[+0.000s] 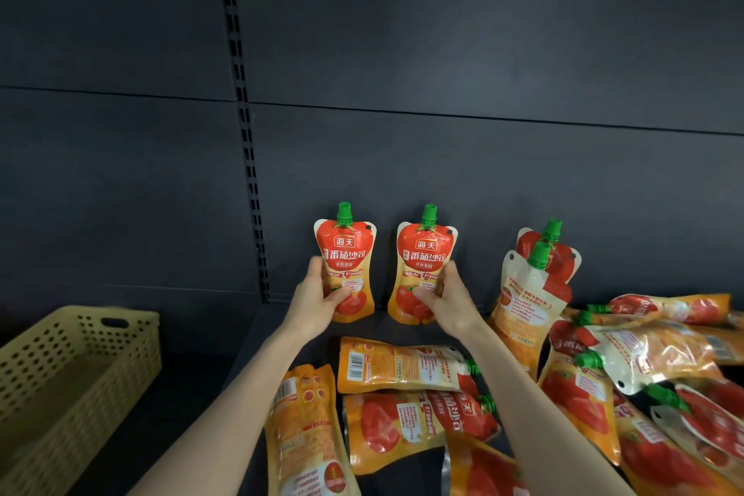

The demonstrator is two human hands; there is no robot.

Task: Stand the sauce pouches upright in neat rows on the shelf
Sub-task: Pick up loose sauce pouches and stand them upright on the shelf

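L hand [318, 300] grips a first pouch [347, 254], thumb across its front, fingers curled round the edge. R hand [447, 302] grips a second pouch [426, 258] the same way, mirrored. Both pouches are soft glossy plastic film w/ a narrow shoulder and wider base, red tomato print up top fading to orange below, each w/ a ribbed green screw cap. Both are upright, fronts facing me, side by side but apart, just right of the slotted upright [245, 157], a dark metal strip punched w/ slots running up the matte dark back panel [483, 52]. Can't tell if their bases touch the shelf [189, 395], a flat dark board. Further right of the upright, two more pouches [523, 302] stand leaning, one in front of the other, the front one showing its pale printed back. Right of the upright and nearer me, a heap of pouches [402, 364] lies flat, crinkled and shiny, some barcode side up, some tomato side up, caps pointing diff ways. Left of the upright, low, sits a basket [80, 383]: pale yellow plastic, rectangular, walls perforated w/ round holes, oval handle slot. Count: 2 pouches in hand, 2 leaning, 1 basket, 1 upright; the lying ones overlap too much for an exact no.
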